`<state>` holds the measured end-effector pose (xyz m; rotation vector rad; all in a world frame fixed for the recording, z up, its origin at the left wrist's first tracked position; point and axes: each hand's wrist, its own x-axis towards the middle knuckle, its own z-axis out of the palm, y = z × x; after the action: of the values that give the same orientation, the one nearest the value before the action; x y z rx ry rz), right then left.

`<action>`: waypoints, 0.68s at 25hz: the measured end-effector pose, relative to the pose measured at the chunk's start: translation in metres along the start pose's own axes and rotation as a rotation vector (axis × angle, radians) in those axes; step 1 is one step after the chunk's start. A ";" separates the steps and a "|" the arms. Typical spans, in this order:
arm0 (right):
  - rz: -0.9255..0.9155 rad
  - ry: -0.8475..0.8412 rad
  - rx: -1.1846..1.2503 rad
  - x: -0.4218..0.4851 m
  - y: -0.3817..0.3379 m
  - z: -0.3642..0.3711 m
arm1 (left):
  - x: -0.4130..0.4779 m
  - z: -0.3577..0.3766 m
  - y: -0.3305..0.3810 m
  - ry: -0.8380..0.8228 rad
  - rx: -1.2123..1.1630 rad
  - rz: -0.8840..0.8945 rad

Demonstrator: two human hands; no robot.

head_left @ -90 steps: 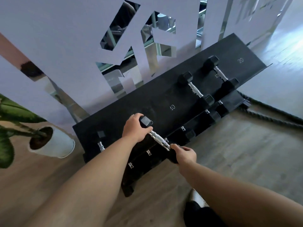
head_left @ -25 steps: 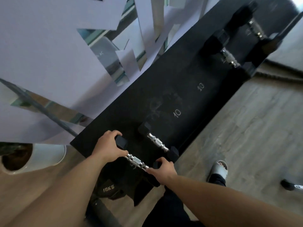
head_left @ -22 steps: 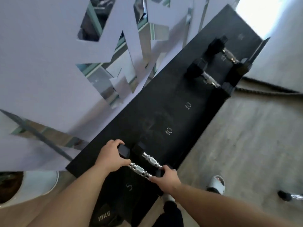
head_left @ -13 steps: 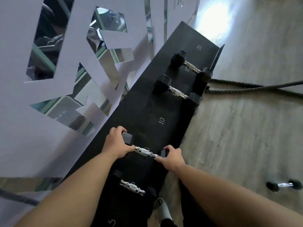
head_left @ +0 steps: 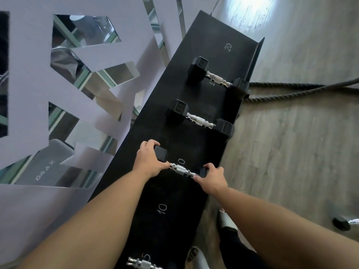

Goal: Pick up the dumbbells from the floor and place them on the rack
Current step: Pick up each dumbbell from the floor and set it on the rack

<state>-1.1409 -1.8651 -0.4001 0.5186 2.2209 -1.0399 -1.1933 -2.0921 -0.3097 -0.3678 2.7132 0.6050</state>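
A small black hex dumbbell with a chrome handle (head_left: 179, 169) lies across the black rack (head_left: 196, 144) over a painted "10" mark. My left hand (head_left: 148, 162) grips its far head and my right hand (head_left: 211, 177) grips its near head. Two bigger dumbbells rest further along the rack, one in the middle (head_left: 200, 119) and one near the "20" mark (head_left: 215, 78). Another dumbbell's chrome handle (head_left: 140, 264) shows on the rack at the bottom edge. One dumbbell (head_left: 344, 223) lies on the floor at the right edge, partly cut off.
A thick black rope (head_left: 303, 90) runs over the wooden floor from the rack's far end to the right. A mirrored wall with lilac panels (head_left: 64, 90) stands close behind the rack. My sandalled feet (head_left: 225, 220) are beside the rack's front edge.
My hands have carried the small dumbbell further along the rack, from beside the other small one to the upper "10" mark. The view has shifted the same way.
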 end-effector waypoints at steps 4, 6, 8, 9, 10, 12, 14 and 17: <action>0.016 0.003 0.002 0.025 -0.002 -0.007 | 0.024 0.022 0.004 0.022 -0.058 -0.019; -0.009 -0.022 -0.085 0.026 0.002 -0.007 | 0.027 0.031 -0.001 -0.005 0.023 -0.012; -0.083 -0.048 -0.205 0.020 0.011 -0.005 | 0.023 0.036 -0.008 -0.109 0.166 -0.016; -0.105 -0.060 -0.229 0.016 0.015 -0.004 | 0.021 0.037 -0.012 -0.161 0.206 -0.027; -0.111 -0.068 -0.242 0.014 0.018 -0.004 | 0.020 0.037 -0.014 -0.198 0.216 -0.042; -0.114 -0.087 -0.268 0.016 0.018 -0.005 | 0.021 0.036 -0.014 -0.211 0.162 -0.117; -0.089 -0.140 -0.245 0.019 0.016 -0.004 | 0.023 0.035 -0.008 -0.174 0.055 -0.258; -0.029 -0.176 -0.160 0.022 0.014 -0.003 | 0.029 0.033 -0.001 -0.122 0.042 -0.314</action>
<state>-1.1495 -1.8522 -0.4211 0.3132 2.1371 -0.8778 -1.2107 -2.0833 -0.3491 -0.7040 2.4768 0.4645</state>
